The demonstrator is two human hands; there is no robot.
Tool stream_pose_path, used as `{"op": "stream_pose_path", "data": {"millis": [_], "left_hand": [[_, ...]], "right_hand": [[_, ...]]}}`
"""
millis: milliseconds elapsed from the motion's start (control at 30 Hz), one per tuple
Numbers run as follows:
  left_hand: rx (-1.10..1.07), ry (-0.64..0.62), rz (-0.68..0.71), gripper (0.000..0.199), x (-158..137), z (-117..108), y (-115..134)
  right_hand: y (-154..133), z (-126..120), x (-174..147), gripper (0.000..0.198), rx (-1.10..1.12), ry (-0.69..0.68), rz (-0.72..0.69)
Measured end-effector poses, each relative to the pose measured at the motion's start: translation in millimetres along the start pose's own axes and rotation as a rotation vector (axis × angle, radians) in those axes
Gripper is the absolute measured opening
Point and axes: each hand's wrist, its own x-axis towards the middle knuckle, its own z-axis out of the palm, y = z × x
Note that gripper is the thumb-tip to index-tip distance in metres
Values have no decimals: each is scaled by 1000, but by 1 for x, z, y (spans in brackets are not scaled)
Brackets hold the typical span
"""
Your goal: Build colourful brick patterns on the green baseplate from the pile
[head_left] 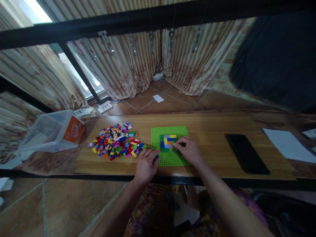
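Note:
A green studded baseplate point(180, 161) lies in front of me, with a low square of coloured toy bricks point(169, 141) in blue, yellow, orange, grey and dark green near its middle. My left hand point(146, 166) rests by the plate's left front edge, a blue brick point(156, 157) between thumb and fingers. At the right side of the brick square, my right hand point(189, 149) has thumb and fingertips pinched together. Whatever is in that pinch is hidden or too small to make out. Left of the plate spreads a pile of loose bricks point(118, 140) in many colours.
The wooden table point(207, 131) carries a black phone-like slab point(247, 153) on the right. Past its right end is a white sheet point(288, 144). A clear plastic box point(49, 131) with an orange label stands off the left end. A dark metal bar point(172, 180) runs along the front edge.

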Motion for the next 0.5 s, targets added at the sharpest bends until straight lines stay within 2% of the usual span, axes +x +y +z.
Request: {"op": "stream_pose_path", "data": {"millis": [167, 367, 500], "left_hand": [[57, -18, -39, 19, -11, -14, -14], [126, 1, -87, 23, -19, -29, -21], [181, 58, -122, 22, -8, -39, -32]], "right_hand": [[9, -5, 2, 31, 166, 25, 102], [7, -6, 1, 31, 90, 15, 87], [4, -8, 1, 31, 71, 15, 89]]}}
